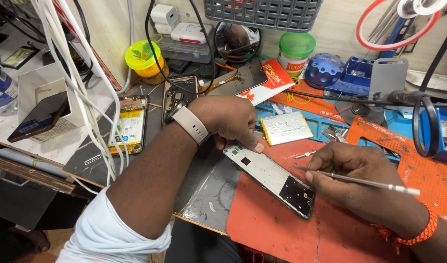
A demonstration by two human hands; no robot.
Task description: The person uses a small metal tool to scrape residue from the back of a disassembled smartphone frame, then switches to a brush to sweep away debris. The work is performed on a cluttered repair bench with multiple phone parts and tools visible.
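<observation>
An opened phone frame (269,176), grey inside with a dark lower section, lies slanted on an orange work mat (282,229). My left hand (229,121) presses its top end with the thumb; a light watch strap is on that wrist. My right hand (352,170) rests at the frame's lower right side and grips thin metal tweezers (364,181), whose points reach toward the frame's middle. An orange braided band circles my right wrist.
A silver battery pack (286,127) lies just behind the frame. Two opened phones (131,127) sit at the left, under white cables (82,92). A black phone (240,78), a yellow-lidded jar (144,59), a green-lidded jar (295,51) and a blue tool holder (347,73) stand at the back.
</observation>
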